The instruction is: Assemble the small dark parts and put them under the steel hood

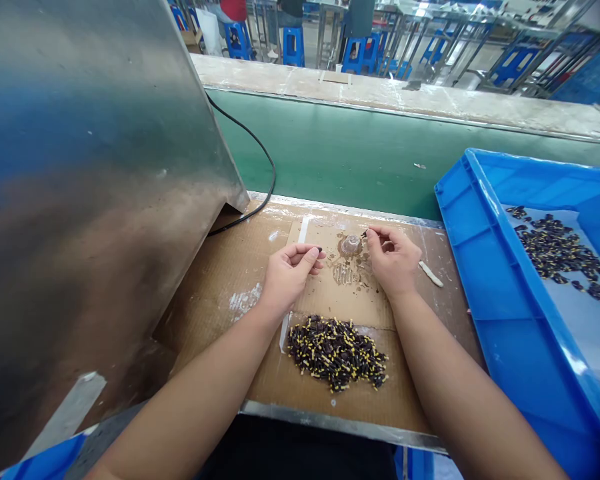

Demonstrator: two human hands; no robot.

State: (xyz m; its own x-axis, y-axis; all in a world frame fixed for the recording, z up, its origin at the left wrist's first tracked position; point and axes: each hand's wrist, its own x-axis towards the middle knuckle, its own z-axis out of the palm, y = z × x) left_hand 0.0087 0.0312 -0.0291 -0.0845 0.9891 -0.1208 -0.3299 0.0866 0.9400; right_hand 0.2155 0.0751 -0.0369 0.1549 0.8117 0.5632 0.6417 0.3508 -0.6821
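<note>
Between thumb and fingertips my left hand (291, 275) pinches a small dark piece (320, 250), too small to name. My right hand (394, 259) is also pinched, with a thin black piece (365, 234) poking out at its fingertips. Just left of those fingertips stands a small clear cup (351, 245) on the cardboard, amid wet brown stains. Nearer my body, between my forearms, lies a heap of small black parts with yellow ends (337, 352).
A blue crate (473, 267) on the right holds more black-and-yellow parts (563, 250) on a white sheet. A large metal housing (90, 187) fills the left, with a black cable (267, 157) beside it. A whitish strip (431, 274) lies near my right wrist. Blue stools and seated people are beyond.
</note>
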